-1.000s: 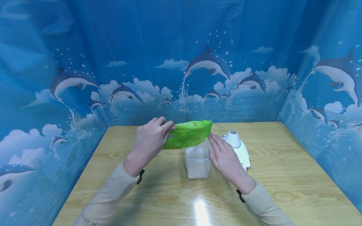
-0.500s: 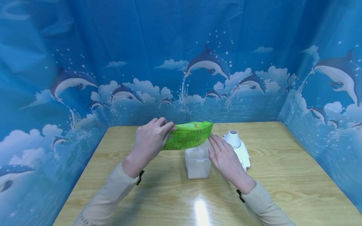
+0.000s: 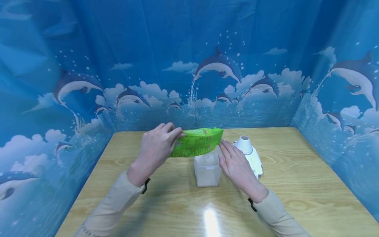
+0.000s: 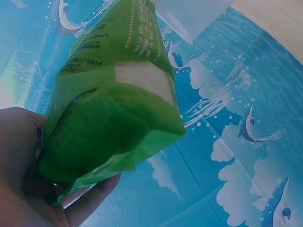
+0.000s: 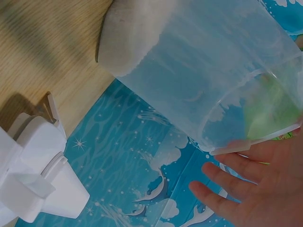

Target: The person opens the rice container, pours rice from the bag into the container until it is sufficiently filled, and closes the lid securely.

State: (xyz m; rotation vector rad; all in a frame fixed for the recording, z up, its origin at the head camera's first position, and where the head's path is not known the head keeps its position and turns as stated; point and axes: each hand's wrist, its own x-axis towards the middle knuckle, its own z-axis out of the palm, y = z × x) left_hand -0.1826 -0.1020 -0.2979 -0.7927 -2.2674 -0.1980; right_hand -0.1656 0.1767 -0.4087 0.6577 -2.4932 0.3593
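Observation:
My left hand [image 3: 155, 148] grips the closed left end of a green plastic rice bag [image 3: 195, 143], held nearly sideways. In the left wrist view a small window on the bag [image 4: 144, 78] looks white. The bag's right end lies over a translucent plastic container [image 3: 208, 177] standing on the table. White grain [image 5: 132, 35] fills the container's lower part in the right wrist view. My right hand [image 3: 237, 166] is beside the container's mouth and the bag's end, fingers extended; its fingertips [image 5: 213, 168] are near the rim. Whether they touch the bag is hard to tell.
To the right, behind my right hand, stands a white appliance [image 3: 254, 161] with a cone-shaped spout on top. The wooden table [image 3: 142, 204] is bordered by a blue dolphin-print curtain [image 3: 165, 42] at the back and sides.
The right end of the rice bag has dipped slightly, and speckled grain now shows inside the container's mouth. Both hands stay nearly in place.

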